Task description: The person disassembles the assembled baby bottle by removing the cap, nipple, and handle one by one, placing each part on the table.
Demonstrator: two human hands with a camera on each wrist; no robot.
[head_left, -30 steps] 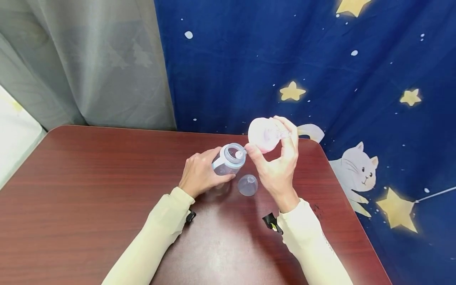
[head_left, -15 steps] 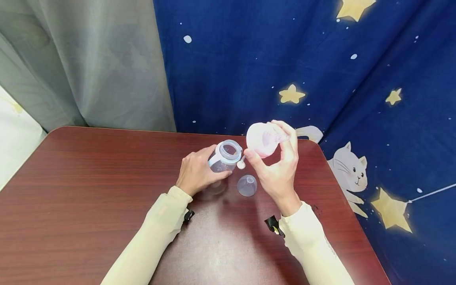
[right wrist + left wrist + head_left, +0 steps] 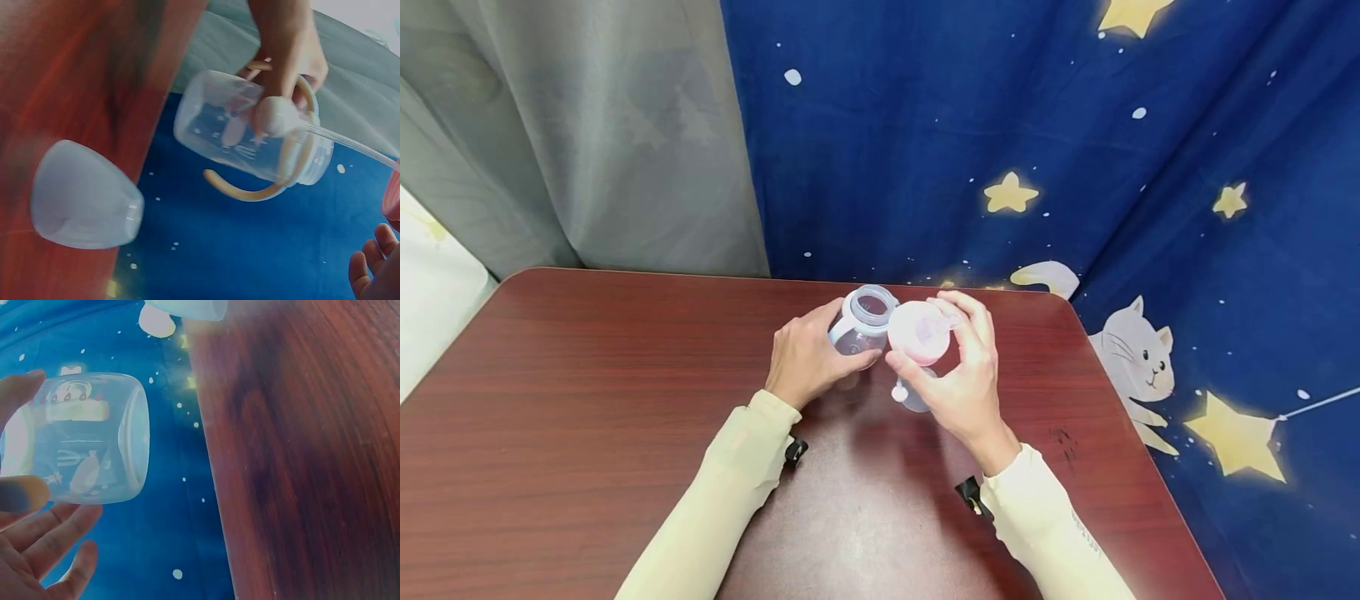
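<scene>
Two hands, both occupied. Left hand: fingers and thumb bent part-way round one clear bottle, gap as wide as its body. Right hand: fingers and thumb bent round the sides of one pink top, just past the bottle at 3 o'clock. Bottle is tilted, mouth uncovered. One thin straw with one white ball at its end; ball sits between 6 and 7 o'clock of the pink top in head view. One clear dome cap at 6 o'clock of the pink top, on one brown surface. Two pale sleeves, being the left one. Two curtains: gray at 10 o'clock, blue at 1 o'clock, with one printed cat.

Hidden: cap is partly behind the right hand and ball in head view; ball-cap contact can't be told there. Straw barely readable in head view. Right wrist view cuts the pink top at 3 o'clock. Left wrist view crops the bottle at 9 o'clock. Pink top overexposed, detail washed out.
</scene>
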